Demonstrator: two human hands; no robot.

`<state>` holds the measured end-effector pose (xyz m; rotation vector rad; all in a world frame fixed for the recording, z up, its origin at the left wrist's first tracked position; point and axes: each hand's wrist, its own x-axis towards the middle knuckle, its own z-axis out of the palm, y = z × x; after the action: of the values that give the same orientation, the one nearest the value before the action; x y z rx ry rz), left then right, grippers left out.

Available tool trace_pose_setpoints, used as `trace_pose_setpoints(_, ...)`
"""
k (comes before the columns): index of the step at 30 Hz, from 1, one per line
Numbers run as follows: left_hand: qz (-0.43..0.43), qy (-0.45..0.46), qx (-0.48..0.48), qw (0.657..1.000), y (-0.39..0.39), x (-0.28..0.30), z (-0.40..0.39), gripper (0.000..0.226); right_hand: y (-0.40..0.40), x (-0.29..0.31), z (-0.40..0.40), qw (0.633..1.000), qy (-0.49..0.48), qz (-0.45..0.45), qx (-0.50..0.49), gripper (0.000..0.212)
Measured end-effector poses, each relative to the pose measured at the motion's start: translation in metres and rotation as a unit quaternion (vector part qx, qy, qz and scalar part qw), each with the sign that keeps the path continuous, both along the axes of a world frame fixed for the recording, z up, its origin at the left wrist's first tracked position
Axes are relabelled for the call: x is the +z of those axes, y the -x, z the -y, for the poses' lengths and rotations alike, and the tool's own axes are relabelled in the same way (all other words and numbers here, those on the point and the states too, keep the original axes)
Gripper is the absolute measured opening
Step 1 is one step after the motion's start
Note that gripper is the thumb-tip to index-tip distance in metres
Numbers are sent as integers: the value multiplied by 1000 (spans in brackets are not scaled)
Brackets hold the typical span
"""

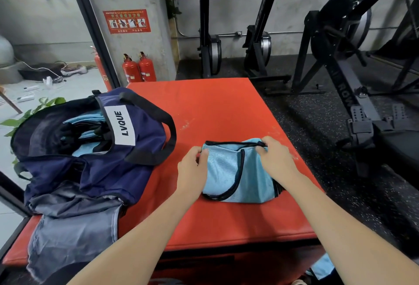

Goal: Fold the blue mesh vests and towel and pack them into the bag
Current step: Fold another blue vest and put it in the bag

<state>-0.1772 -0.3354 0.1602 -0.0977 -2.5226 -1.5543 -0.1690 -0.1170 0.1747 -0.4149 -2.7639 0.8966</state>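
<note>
I read this as the tail of the folding step: the navy bag gapes open to the left of my grip with pale blue folded pieces already inside, and the folded vest lies on the red mat between my hands. Next I judge it needs lifting leftward into that opening without unfolding. My left hand pinches its near-left edge; my right hand curls round its far-right corner, both forearms reaching forward.

I see a folded light-blue mesh vest, black-trimmed, lying flat on the red mat; beside it the navy bag gapes open, more blue vests inside.
</note>
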Motion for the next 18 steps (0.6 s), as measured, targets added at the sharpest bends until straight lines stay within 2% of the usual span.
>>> trace_pose_setpoints(6,86,55,-14,995,10,-20,5,8,21,-15,1,994,-84,65,39,16)
trace_pose_setpoints(8,80,68,-9,994,12,-24,8,11,25,-20,-1,992,-94,69,42,17)
trace_pose_setpoints(11,45,102,-15,994,17,-31,11,20,29,-25,-1,985,-159,59,25,26)
trace_pose_setpoints(13,30,186,-19,982,19,-33,9,28,30,-29,-1,979,-196,47,15,33)
trace_pose_setpoints(16,3,383,-2,924,20,-32,8,41,31,-32,-1,977,-209,43,1,41)
trace_pose_setpoints(18,-47,416,-2,908,23,-29,10,47,30,-31,0,974,-224,38,-7,43)
